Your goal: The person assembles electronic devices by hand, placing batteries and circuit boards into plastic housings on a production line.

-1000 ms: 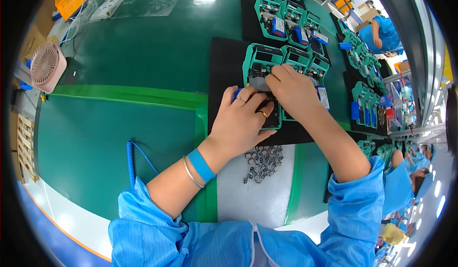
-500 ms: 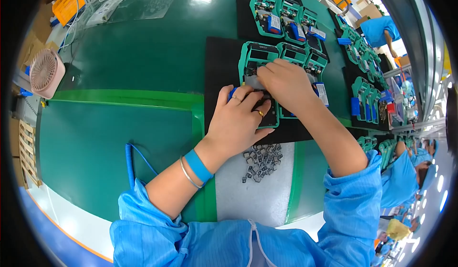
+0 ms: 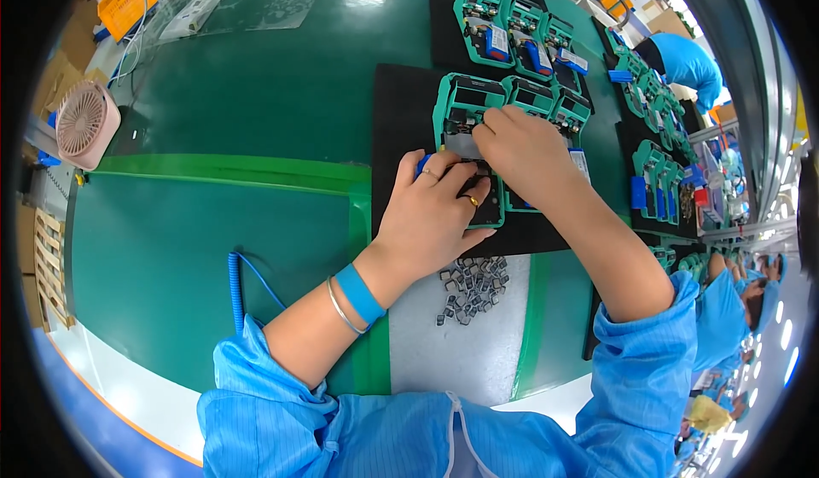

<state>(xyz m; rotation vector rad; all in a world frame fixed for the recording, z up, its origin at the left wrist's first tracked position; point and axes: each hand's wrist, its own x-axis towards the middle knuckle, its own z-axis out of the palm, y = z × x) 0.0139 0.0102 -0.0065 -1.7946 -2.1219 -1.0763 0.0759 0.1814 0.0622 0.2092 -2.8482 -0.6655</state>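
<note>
A green plastic housing (image 3: 467, 96) with dark parts inside lies open on a black mat (image 3: 397, 102). My left hand (image 3: 426, 213) bends over its lower half, the fingers curled down onto a blue battery pack (image 3: 422, 164), of which only a corner shows at the housing's left side. My right hand (image 3: 529, 154) reaches in from the right, its thumb and fingertips pinched together inside the middle of the same housing. What they pinch is hidden. Two more green housings (image 3: 531, 94) stand close on the right, partly covered by my right hand and forearm.
Small dark square parts (image 3: 469, 290) lie in a loose pile on a grey surface nearer me. More housings with blue batteries (image 3: 495, 43) fill mats at the back and right. A pink fan (image 3: 87, 124) stands far left, a coiled blue cord (image 3: 234, 290) left of my forearm.
My right hand has shifted slightly to the right, its fingertips staying inside the housing. My left hand keeps its place on the housing. At the far right a co-worker has leaned over.
</note>
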